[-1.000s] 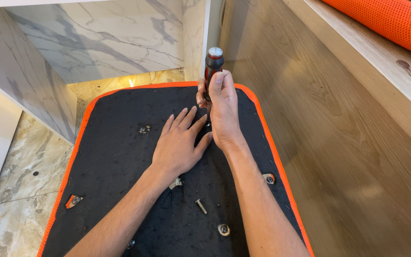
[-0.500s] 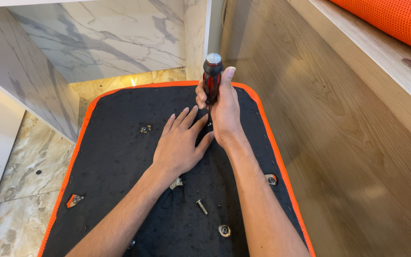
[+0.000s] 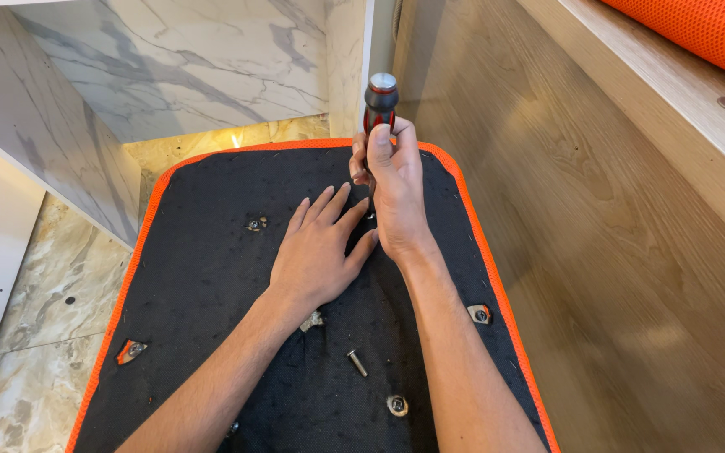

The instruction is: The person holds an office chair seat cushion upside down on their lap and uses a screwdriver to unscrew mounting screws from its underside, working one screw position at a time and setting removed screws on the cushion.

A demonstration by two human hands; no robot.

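Head view, only one: right hand (image 3: 396, 189) wrapped tight around a screwdriver (image 3: 378, 105) with red-and-black handle and silver end cap, held upright, cap pointing up toward the camera. Shaft mostly hidden behind the hand; can't tell what the tip meets. Left hand (image 3: 316, 252) lies flat, palm down, fingers spread, on the black panel (image 3: 203, 260), gripping nothing, fingertips just beside the right hand's heel. Panel is black fabric with an orange mesh border, lying flat on the marble floor (image 3: 52, 285); everything else placed relative to it. Screwdriver stands over the panel's far middle, near the far orange edge. Loose bolt (image 3: 357, 362) lies on the panel nearer the camera than the left hand, between the two forearms. Round washer-like fitting (image 3: 397, 405) a bit closer to the camera than the bolt, touching the right forearm's edge or just beside it, can't tell which. Small metal piece (image 3: 312, 320) pokes out from under the left wrist. Small hardware cluster (image 3: 255, 224) on the panel left of the left hand. Metal fitting (image 3: 479, 315) at the panel's right border, another (image 3: 131, 351) at its left border. Wooden board (image 3: 597, 235) runs along the panel's right side. White marble-pattern panel (image 3: 178, 59) stands beyond the far edge.
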